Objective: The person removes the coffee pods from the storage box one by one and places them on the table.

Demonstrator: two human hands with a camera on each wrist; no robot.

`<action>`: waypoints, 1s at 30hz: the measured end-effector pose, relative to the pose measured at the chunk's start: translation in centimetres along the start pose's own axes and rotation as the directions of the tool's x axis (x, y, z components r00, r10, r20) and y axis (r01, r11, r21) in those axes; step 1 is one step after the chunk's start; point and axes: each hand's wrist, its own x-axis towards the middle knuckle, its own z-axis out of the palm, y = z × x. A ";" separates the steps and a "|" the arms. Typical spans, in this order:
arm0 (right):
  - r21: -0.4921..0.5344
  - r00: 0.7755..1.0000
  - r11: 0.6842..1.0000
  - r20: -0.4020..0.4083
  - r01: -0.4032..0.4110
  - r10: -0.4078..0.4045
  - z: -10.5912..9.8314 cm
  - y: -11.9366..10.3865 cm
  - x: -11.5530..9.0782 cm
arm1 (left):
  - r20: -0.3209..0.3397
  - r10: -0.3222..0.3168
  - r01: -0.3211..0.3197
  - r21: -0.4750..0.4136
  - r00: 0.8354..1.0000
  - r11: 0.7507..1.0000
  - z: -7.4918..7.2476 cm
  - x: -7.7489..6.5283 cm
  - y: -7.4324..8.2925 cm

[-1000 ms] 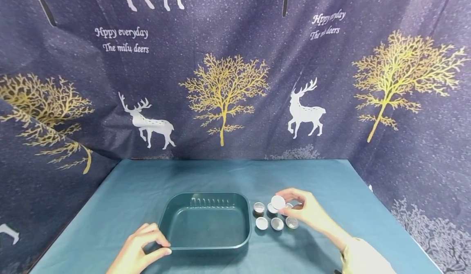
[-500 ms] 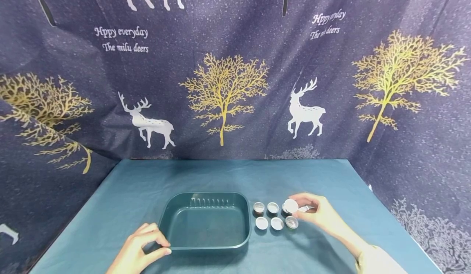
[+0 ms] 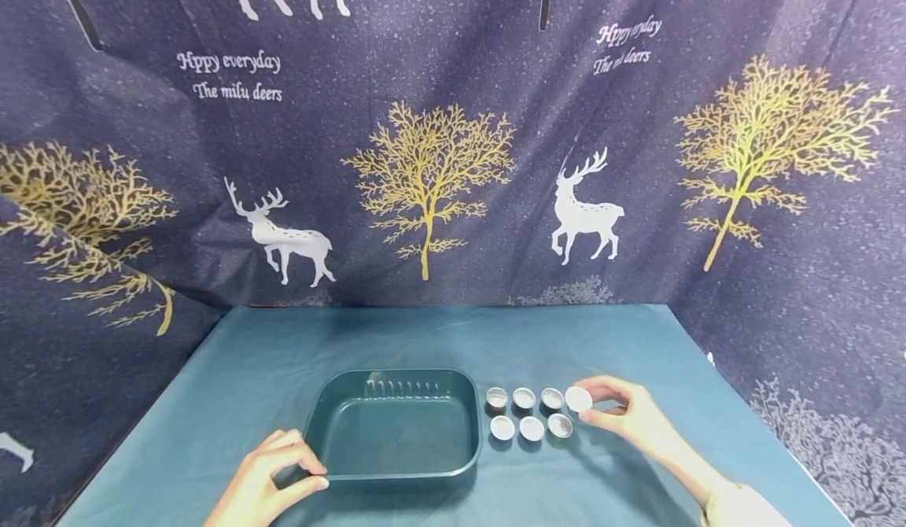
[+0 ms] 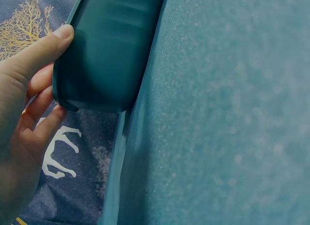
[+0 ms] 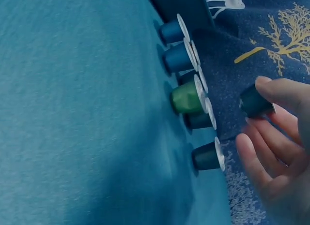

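My left hand (image 3: 272, 476) pinches the near left rim of a dark green rectangular tray (image 3: 406, 477), thumb and fingers on either side of the wall in the left wrist view. To the right of the tray, my right hand (image 3: 630, 417) holds a dark coffee capsule (image 5: 255, 103) between thumb and fingers, raised off the cloth with its pale lid (image 3: 578, 399) facing the head camera. Beside it several capsules stand lid up in two rows, among them a green capsule (image 5: 186, 99) and a blue capsule (image 5: 179, 58). A dark capsule (image 5: 206, 156) stands nearest my right hand.
A teal cloth (image 3: 566, 346) covers the table. Behind it hangs a dark blue curtain (image 3: 453, 63) printed with deer and golden trees. The capsule rows begin close to the tray's right wall.
My right hand has carried the capsule rightward along the far row, from over the second capsule to past the third. My left hand and the tray stay where they were.
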 end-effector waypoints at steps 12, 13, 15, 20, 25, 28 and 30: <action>-0.113 0.987 0.985 -0.112 -0.128 0.116 0.2 1.0 -1.6 | -0.009 0.009 -0.009 -0.002 1.000 1.000 0.1 0.0 0.0; -0.109 0.987 0.985 -0.109 -0.133 0.121 0.3 1.2 -1.8 | -0.010 0.012 -0.012 -0.001 1.000 1.000 0.0 0.1 0.0; -0.105 0.987 0.985 -0.103 -0.135 0.125 0.5 1.5 -2.1 | -0.009 0.011 -0.011 -0.002 1.000 1.000 0.0 0.0 0.0; -0.074 0.985 0.986 -0.097 -0.149 0.141 0.9 2.1 -2.5 | -0.004 0.007 -0.007 -0.010 1.000 1.000 -0.1 0.1 0.2; -0.091 0.985 0.985 -0.109 -0.145 0.135 1.0 2.3 -2.6 | -0.006 0.007 -0.007 -0.017 1.000 1.000 -0.1 0.2 0.2; -0.095 0.985 0.986 -0.116 -0.137 0.126 1.0 2.3 -2.6 | -0.008 0.006 -0.006 -0.022 1.000 1.000 -0.1 0.2 0.1; -0.104 0.987 0.987 -0.117 -0.124 0.112 1.1 2.4 -2.6 | -0.009 0.008 -0.008 -0.022 1.000 1.000 -0.1 0.1 0.1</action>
